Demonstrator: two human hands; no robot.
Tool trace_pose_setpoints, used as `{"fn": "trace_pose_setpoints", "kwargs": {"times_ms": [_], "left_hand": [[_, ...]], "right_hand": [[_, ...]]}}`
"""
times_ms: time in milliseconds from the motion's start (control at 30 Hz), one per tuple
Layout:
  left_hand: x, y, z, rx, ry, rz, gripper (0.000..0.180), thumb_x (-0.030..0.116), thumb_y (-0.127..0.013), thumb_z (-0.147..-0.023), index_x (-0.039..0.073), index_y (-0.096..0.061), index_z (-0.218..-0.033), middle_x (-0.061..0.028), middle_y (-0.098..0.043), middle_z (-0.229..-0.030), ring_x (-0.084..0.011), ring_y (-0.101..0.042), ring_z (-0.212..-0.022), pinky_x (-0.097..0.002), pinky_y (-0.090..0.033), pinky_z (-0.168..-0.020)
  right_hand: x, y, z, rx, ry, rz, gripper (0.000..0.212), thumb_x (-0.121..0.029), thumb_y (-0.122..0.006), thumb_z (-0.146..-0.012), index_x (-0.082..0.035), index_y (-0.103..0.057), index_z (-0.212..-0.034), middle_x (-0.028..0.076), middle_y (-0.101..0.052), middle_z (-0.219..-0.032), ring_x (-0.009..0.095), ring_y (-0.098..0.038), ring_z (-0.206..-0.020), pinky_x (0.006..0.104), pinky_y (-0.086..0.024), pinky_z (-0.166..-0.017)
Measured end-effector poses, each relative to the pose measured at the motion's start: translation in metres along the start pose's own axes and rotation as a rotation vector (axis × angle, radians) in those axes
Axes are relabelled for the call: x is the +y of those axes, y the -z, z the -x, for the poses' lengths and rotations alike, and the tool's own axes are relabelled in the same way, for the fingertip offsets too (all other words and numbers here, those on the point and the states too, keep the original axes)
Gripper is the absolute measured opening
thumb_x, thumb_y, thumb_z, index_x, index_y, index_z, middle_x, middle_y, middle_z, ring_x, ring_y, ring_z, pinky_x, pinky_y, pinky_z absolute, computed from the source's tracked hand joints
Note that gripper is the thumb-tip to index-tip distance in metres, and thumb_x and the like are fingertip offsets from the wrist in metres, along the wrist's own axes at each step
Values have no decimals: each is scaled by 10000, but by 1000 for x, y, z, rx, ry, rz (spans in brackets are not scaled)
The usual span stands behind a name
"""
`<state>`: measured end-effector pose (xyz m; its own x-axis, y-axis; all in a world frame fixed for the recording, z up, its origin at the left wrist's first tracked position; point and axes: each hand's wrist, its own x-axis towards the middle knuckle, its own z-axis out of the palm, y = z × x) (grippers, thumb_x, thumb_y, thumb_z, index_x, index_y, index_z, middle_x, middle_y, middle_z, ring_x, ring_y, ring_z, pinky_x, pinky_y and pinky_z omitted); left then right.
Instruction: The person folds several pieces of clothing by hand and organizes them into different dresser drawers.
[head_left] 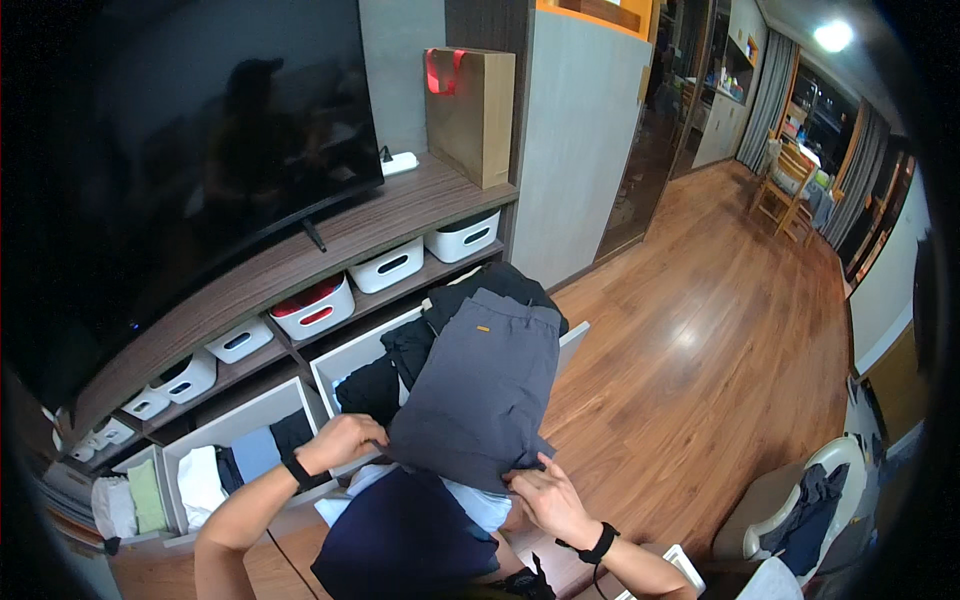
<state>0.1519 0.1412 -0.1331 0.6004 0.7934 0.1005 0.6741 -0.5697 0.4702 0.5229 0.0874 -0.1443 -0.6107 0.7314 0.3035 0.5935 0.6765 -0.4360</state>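
A pair of dark grey shorts [480,390], with a small orange tag near the waistband, lies spread over the open drawer in front of me. My left hand [350,440] is closed on the near left corner of its hem. At the near right corner, my right hand [550,500] pinches the hem between thumb and fingers. Black folded clothes [368,390] fill the drawer beside and beyond the shorts. Light blue cloth [480,508] shows just under the near edge, next to dark navy fabric [405,530] at my lap.
Another open drawer [300,385] on the left holds folded clothes. White bins [388,268] line the shelf under a large television [200,130]. A tall paper bag [485,120] stands on the cabinet. At the lower right is a pale seat [845,470] with dark clothing [810,515] on it.
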Motion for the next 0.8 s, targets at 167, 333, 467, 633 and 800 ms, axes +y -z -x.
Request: {"fn": "trace_pose_setpoints", "kwargs": {"times_ms": [167, 333, 467, 633, 800], "left_hand": [[13, 21, -11, -145, -25, 88, 155, 62, -728, -687, 41, -633, -808, -50, -662, -900, -247, -586, -922, -342, -495, -788], [-17, 42, -62, -105, -11, 502, 108, 95, -671, -822, 59, -580, -869, -42, -645, -1017, -194, -566, -970, -336, -461, -854], [-48, 48, -149, 203, 71, 834, 116, 166, -608, -900, 73, -558, -948, 49, -539, -819, -30, -485, -716, -184, -393, -620], [-99, 2, -233, 104, 458, 1273, 391, 375, -615, -888, 86, -485, -1117, 14, -548, -946, -54, -507, -720, -194, -392, -574], [-90, -32, -215, -70, 494, 893, 688, 401, -736, -777, 24, -417, -1257, -114, -550, -1139, -204, -521, -1112, -327, -411, -951]], "right_hand": [[2, 12, -7, -31, -5, -154, 130, -75, -599, -811, -74, -532, -923, 63, -650, -1087, 258, -598, -1040, 434, -390, -998], [46, 39, -39, 10, -399, -548, 142, -143, -621, -862, -37, -550, -926, 88, -621, -844, 189, -625, -786, 306, -478, -696], [124, 39, -114, 443, -476, -655, 129, -126, -597, -864, -29, -515, -888, -9, -472, -730, 77, -437, -703, 253, -389, -619], [256, -32, -173, 646, -875, -493, 217, -169, -577, -861, 38, -540, -914, 123, -622, -854, 214, -580, -803, 333, -457, -742], [272, -62, -166, 566, -1071, -359, 263, -184, -581, -851, 43, -550, -981, 217, -629, -962, 318, -607, -902, 384, -458, -811]]}}
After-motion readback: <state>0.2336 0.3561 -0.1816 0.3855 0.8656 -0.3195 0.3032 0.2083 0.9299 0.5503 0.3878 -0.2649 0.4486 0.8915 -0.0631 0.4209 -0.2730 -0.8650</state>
